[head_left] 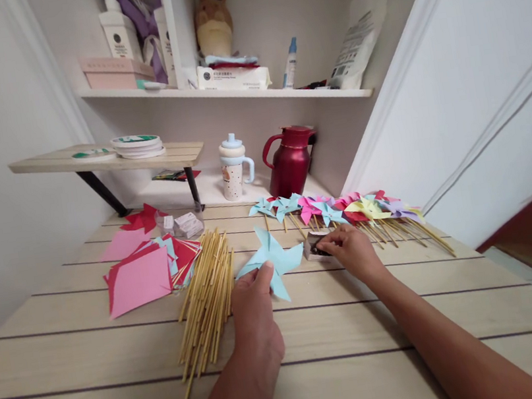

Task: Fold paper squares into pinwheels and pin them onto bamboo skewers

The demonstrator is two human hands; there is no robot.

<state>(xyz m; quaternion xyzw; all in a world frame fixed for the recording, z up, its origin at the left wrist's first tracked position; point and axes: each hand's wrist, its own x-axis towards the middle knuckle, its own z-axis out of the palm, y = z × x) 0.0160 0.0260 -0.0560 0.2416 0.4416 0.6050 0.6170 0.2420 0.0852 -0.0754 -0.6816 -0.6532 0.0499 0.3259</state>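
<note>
My left hand [253,308] pinches a light blue paper pinwheel [275,259] at its lower edge and holds it just above the wooden table [345,327]. My right hand [352,248] reaches into a small open box [314,246] of dark pins, fingers curled over its contents. What the fingertips pinch is hidden. A pile of bamboo sticks [206,295] lies just left of my left hand.
A row of finished coloured pinwheels [348,210] on sticks lies behind the box. Pink, red and blue paper squares [144,271] are stacked at left. A cup [235,167], a red jug [290,159] and a small raised shelf [104,158] stand at the back.
</note>
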